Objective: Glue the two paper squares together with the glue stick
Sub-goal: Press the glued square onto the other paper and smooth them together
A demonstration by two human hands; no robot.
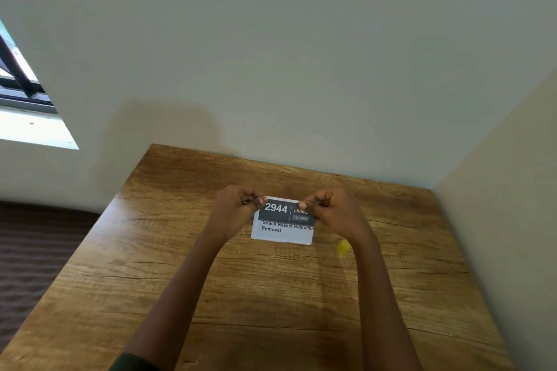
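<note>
In the head view, a wood-grain tabletop (271,295) with dark cracked lines is seen set into a corner of plain, smooth walls. A white paper card (283,224), rectangular with a dark printed band reading "2944", is held up above the far part of the tabletop. Its upper left corner is pinched by the closed fingers (261,200) of the left hand (236,208), its upper right corner by the closed fingers of the right hand (330,209). Whether two sheets are held cannot be told. A small blurred yellow object (343,247) lies just beside the right wrist.
</note>
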